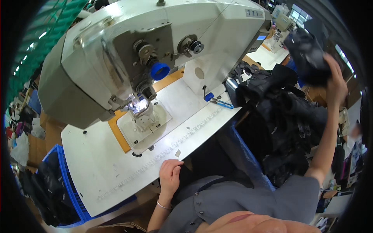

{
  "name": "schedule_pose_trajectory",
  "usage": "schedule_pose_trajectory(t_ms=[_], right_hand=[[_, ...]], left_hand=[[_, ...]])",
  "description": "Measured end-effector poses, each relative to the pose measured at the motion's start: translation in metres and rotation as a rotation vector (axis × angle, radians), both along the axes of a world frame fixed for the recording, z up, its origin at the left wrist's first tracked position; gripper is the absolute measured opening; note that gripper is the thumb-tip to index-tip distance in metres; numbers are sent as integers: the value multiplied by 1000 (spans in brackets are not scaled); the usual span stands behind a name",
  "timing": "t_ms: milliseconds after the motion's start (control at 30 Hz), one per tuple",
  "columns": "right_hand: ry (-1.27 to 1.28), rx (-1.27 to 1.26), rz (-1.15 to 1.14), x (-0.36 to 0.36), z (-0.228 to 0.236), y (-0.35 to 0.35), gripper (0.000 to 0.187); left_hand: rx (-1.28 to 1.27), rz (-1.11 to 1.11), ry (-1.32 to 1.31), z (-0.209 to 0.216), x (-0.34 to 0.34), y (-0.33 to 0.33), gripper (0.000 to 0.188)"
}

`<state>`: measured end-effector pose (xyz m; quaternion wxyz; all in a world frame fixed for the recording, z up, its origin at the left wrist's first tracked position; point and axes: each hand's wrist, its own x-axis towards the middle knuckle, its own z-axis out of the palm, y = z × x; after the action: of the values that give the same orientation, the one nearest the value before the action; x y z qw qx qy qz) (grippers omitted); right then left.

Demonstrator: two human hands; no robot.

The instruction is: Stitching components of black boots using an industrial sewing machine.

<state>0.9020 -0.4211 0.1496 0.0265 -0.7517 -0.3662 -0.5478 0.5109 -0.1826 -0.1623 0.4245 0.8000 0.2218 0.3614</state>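
At the right, my right hand [337,79] is raised and grips a black fabric piece [307,56] by its edge; the piece is blurred and its exact kind does not show. My left hand [169,176] rests at the near edge of the white sewing table [112,173], its fingers curled together with nothing visible in them. A large sewing machine [217,31] stands over the table. Its lit needle area and presser foot [143,116] are apart from both hands. Blue-handled thread snips [221,103] lie on the table below the machine's column.
A heap of black fabric pieces [283,112] lies right of the table, beside a blue sheet [248,151]. A blue crate [68,182] with dark items stands at the left. A small scrap [178,153] lies near the table's edge. Another sewing machine [283,23] stands behind at the right.
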Motion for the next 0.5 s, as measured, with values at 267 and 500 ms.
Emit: schedule_pose_trajectory(t_ms=[267, 500], right_hand=[[397, 146, 540, -154, -136, -12, 21], [692, -37, 1083, -209, -253, 76, 29]], left_hand=[[-193, -306, -78, 46, 42, -5, 49], [-310, 255, 49, 58, 12, 74, 38]])
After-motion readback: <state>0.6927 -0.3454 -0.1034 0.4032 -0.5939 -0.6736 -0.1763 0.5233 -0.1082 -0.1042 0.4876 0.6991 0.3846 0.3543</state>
